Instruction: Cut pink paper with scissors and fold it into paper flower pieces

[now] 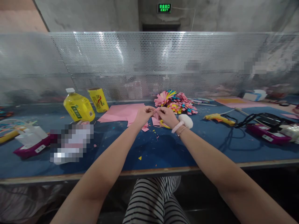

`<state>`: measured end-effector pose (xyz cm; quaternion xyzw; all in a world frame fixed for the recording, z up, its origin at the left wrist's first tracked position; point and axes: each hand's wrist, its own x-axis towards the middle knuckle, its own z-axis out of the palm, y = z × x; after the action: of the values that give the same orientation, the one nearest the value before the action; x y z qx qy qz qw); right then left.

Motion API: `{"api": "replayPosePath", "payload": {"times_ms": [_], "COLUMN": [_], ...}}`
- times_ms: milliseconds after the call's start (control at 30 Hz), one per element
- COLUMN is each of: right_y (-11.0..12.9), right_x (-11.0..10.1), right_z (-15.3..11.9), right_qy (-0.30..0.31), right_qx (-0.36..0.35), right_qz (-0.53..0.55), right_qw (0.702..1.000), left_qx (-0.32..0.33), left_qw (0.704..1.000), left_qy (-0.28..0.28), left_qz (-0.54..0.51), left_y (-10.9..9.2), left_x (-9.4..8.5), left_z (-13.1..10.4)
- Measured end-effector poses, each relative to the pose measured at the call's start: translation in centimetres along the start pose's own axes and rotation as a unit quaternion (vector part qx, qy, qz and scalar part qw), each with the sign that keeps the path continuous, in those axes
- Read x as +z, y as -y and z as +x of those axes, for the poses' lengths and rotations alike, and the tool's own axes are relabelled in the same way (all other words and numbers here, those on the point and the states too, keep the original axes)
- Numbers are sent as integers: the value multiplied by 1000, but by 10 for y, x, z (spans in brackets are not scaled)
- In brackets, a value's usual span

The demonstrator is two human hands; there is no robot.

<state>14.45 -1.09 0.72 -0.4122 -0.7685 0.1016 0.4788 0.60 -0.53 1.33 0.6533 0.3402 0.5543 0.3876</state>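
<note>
Between my fingertips is a small piece of pink paper [156, 113], held up over the blue table. My left hand [145, 114] pinches it from the left. On its other side my right hand [167, 115] grips it too, with a fluffy white band on the wrist. Larger sheets of pink paper [119, 112] lie just beyond and left of my left hand. A pile of colourful paper flowers [178, 102] in pink, yellow and blue sits behind my right hand. A yellow paper strip [164, 124] shows under that hand.
On the left stand a yellow bottle [78, 105], a yellow canister [99, 100] and a purple box [35, 149]. To the right lie a yellow glue gun [219, 119] with a black cable and another purple box [268, 133]. A perforated metal screen [105, 62] closes the back.
</note>
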Motion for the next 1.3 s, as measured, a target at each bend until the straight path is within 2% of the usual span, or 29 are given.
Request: {"api": "replayPosePath", "payload": {"times_ms": [100,233,333,433,533,600,667,900,1100,1300], "right_y": [-5,-7,-6,-7,-12,-16,-18,-8,-7,-8], "right_x": [0,-2,-6,-9,-11,-11,-10,-13,-10,-3], "right_z": [2,2,2,3,4,5,6,4,3,4], "right_qy": [7,30,5,-21,24,32,19,-2,-4,-32], "right_qx": [-4,-67,-78,-100,-184,-220,-226,-169,-40,67], "right_qz": [-26,-80,-71,-34,-43,-51,-46,-23,18,129], "right_qw": [1000,994,994,994,982,974,973,985,999,989], "left_qx": [-8,-28,-19,-35,-95,-134,-157,-154,-144,-128], "left_qw": [999,995,995,999,990,977,971,977,981,981], "left_qy": [-7,36,25,-14,-44,-49,-39,-27,-1,2], "left_qz": [48,90,98,34,-98,-156,-177,-148,-128,-149], "left_y": [2,8,12,13,10,7,4,-1,2,5], "left_x": [0,-4,-7,-7,-7,-6,-5,-3,0,4], "left_z": [0,1,5,7,7,5,2,-3,-5,-5]}}
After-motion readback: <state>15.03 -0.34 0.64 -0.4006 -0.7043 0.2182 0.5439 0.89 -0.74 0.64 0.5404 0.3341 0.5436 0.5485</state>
